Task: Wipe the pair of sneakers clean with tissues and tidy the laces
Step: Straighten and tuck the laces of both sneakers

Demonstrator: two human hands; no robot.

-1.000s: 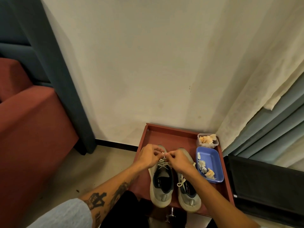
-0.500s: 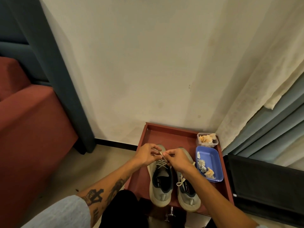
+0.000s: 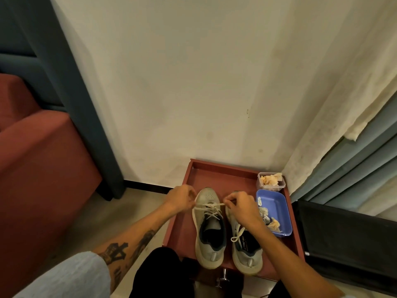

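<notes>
Entry: off-white lace [image 3: 211, 204] of grey mesh sneaker [image 3: 207, 195], lower centre; my left hand [image 3: 181, 200] and right hand [image 3: 240, 206] each pinch one end. Likely risk: an uneven pull slips a loop and the bow fails.

Hands: formerly together above the left sneaker [image 3: 208, 195], now drawn apart. Left hand [image 3: 181, 200] toward the tray's [image 3: 223, 172] left edge; right hand [image 3: 240, 206] over the right sneaker's [image 3: 247, 252] toe. Lace [image 3: 211, 204]: formerly bunched between the fingers, now stretched across the left sneaker, pinched at both ends.
</notes>
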